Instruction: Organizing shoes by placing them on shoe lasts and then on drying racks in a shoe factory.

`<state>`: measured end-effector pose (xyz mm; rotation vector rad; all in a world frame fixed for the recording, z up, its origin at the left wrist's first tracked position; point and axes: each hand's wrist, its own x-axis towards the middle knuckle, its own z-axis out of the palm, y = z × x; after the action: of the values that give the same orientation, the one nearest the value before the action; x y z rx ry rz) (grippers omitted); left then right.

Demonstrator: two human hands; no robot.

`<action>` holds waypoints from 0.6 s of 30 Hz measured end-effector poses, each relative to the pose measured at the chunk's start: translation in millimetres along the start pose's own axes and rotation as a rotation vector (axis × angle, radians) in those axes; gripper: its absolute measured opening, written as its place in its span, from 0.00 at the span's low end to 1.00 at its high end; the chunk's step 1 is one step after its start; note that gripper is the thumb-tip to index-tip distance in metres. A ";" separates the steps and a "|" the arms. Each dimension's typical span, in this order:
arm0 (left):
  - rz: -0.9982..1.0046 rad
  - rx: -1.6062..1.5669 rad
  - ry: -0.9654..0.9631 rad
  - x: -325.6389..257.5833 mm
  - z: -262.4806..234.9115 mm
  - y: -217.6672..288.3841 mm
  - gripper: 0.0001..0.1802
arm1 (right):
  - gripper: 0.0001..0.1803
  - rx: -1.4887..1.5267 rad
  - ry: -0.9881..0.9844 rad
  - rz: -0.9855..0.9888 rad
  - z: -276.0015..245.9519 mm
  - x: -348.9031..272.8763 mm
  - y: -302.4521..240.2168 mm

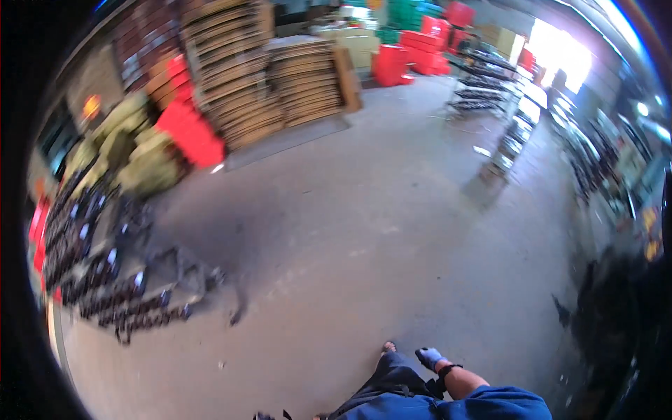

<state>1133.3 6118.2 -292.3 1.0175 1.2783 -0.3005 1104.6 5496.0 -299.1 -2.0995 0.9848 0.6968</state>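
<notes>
My right hand (428, 357) is at the bottom of the view in a pale blue glove with a dark strap around the wrist. It hangs beside my leg in dark trousers (392, 385) and touches nothing I can see. Blur hides how the fingers are set. My blue sleeve (504, 406) comes in from the lower edge. One foot (387, 346) rests on the grey concrete floor (364, 231). My left hand is out of the picture.
Rows of dark metal parts (105, 280) lie on the floor at left. Beyond them are olive sacks (140, 157), red crates (189, 133) and tall stacks of brown boards (238, 77). Red and green crates (420, 42) stand at the back, metal racks (490, 91) at right near a bright doorway (560, 52).
</notes>
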 end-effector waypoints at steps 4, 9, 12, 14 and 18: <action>0.688 0.419 -0.584 -53.6 351.2 51.6 0.23 | 0.18 0.427 -0.008 0.381 -61.0 31.8 104.0; 0.695 0.728 -0.947 -158.5 624.1 18.9 0.21 | 0.18 0.921 0.177 0.527 -213.5 77.7 126.4; 0.647 0.953 -0.982 -130.3 731.1 -21.9 0.21 | 0.20 1.074 0.248 0.437 -292.4 139.8 115.6; 0.872 1.260 -0.975 -100.8 811.0 -42.1 0.22 | 0.22 1.055 0.257 0.285 -324.3 195.2 123.5; 0.950 1.538 -1.064 -146.2 1038.9 -89.4 0.26 | 0.17 0.508 0.227 0.285 -322.3 275.2 219.7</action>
<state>1695.3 5228.4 -260.4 2.1189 -0.7146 -0.9365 1137.2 5026.4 -378.3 -1.6280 1.4356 0.2953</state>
